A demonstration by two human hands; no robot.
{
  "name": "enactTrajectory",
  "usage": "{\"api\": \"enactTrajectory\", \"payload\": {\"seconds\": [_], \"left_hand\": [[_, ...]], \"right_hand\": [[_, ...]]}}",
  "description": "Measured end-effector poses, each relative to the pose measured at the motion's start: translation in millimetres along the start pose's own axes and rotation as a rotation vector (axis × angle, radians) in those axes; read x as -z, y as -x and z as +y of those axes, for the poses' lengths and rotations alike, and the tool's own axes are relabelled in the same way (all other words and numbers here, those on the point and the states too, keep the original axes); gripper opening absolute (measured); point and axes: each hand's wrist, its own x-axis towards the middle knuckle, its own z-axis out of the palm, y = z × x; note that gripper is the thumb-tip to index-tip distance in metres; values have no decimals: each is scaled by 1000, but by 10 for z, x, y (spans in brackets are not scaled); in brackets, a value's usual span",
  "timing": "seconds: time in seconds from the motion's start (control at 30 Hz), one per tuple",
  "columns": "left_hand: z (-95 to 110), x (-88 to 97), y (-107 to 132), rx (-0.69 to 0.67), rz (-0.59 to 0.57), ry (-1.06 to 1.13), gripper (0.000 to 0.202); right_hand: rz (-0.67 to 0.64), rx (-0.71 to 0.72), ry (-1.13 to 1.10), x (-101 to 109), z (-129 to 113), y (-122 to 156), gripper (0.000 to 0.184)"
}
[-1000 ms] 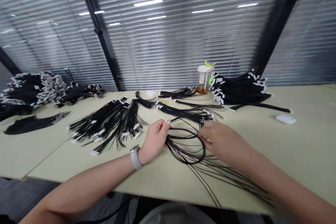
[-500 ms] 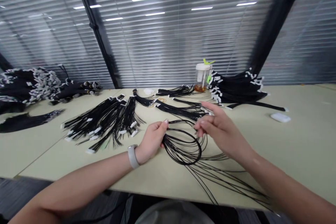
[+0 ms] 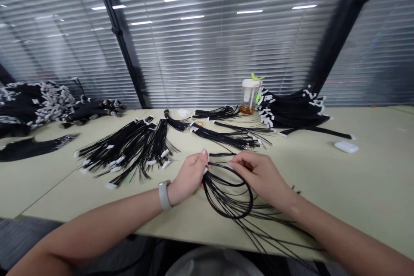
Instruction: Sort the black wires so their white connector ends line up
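black wires (image 3: 210,184), white connectors (image 3: 111,186), cream table (image 3: 371,181), grey striped blinds (image 3: 200,60)

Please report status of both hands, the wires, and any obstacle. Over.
Left hand gripping wires; right hand beside, hold unclear. Wires looped, strands trailing right. Another bundle just beyond, seemingly out of the way.

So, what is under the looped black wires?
Through gaps in the looped black wires, the pale tabletop shows. Whatever lies directly beneath them or the left hand is covered.
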Motion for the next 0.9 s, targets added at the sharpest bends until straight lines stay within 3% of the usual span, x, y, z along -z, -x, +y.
{"api": "enactTrajectory", "payload": {"seconds": [0.17, 0.57, 0.9], "left_hand": [[86, -29, 49, -2, 3, -93, 45], [142, -28, 78, -53, -23, -188, 46], [154, -52, 99, -108, -59, -264, 45]], "right_hand": [[65, 85, 95, -13, 0, 6, 15], [8, 264, 163, -16, 41, 11, 15], [-37, 249, 210, -71, 56, -1, 16]]}}
